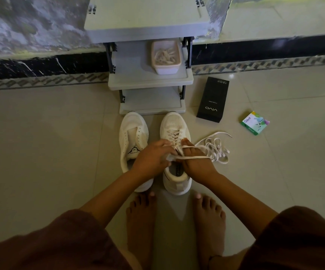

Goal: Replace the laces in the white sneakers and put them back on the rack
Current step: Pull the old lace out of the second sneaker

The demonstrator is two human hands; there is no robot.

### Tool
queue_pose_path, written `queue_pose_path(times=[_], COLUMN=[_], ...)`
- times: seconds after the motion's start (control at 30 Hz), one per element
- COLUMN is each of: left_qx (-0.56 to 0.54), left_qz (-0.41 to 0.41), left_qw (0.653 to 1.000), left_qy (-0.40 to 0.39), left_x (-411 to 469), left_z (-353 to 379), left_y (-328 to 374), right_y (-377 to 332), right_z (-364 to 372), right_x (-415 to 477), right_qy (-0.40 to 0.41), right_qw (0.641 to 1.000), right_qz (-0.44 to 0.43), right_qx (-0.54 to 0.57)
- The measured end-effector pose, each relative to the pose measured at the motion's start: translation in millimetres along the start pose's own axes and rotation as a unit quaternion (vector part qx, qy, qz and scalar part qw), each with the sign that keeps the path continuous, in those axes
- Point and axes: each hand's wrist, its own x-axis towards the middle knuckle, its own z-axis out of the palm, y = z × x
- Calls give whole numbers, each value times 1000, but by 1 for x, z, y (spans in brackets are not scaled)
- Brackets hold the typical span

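Hands (154,155) on sneaker lace (195,157)

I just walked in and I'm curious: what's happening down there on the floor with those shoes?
A barefoot person crouches before a grey rack, working on the right sneaker. Their left hand pinches a white lace that runs over the right hand to a loose heap on the floor. The left sneaker has no lace. Neither shoe is on the rack yet.
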Motion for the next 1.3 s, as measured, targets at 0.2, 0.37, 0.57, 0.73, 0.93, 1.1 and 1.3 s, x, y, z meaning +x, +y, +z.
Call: queue_pose_path(times=[0.2, 0.37, 0.57, 0.73, 0.93, 1.1, 1.3], left_qx=[183, -134, -430, -167, 128, -2, 40], left_qz=[81, 39, -46, -16, -5, -65, -95], left_qw=[970, 982, 895, 982, 992, 986, 986], left_qy=[141, 126, 108, 83, -5, 156, 128], left_x=[-8, -5, -6, -5, -10, -16, -18], left_z=[16, 3, -13, -9, 4, 5, 14], left_y=[6, 13, 28, 19, 6, 4, 14], right_y=[-9, -12, -10, -10, -7, -6, -9], right_z=[3, 2, -2, 0, 1, 1, 1], right_x=[5, 0, -1, 2, 3, 5, 4], right_qy=[-5, 12, 60, 23, 0, -6, -4], right_qw=[998, 998, 997, 999, 999, 998, 998], right_qz=[56, 54, 28, 27, 43, 56, 55], right_qx=[17, -12, 37, 8, -1, 7, 19])
